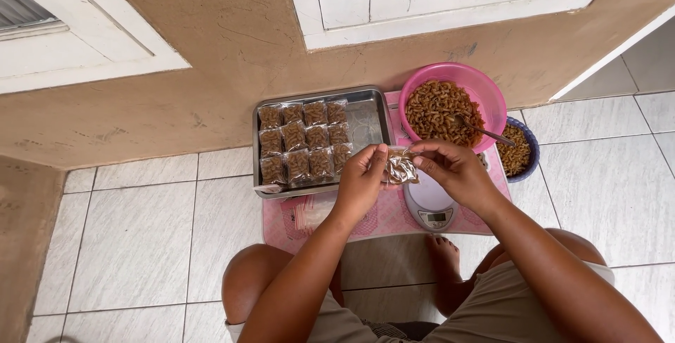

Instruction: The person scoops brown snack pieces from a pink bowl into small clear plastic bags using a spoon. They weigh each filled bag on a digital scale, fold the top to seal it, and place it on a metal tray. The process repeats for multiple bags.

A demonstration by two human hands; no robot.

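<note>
Plastic packet [401, 167] pinched between both hands [362, 178] above scale [430, 206].

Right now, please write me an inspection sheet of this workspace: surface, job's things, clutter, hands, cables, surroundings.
Surface: pale tiled floor with a pink mat laid on it.
Job's things: small clear bag of brown snack, held between both hands; metal tray with rows of filled bags; pink bowl of the snack with a spoon in it; smaller blue bowl beside it; white kitchen scale.
Clutter: loose empty bags on the mat.
Hands: left hand and right hand both pinch the bag above the scale.
Cables: nothing seen.
Surroundings: tan wall, white frames; the person sits on the floor.
</note>
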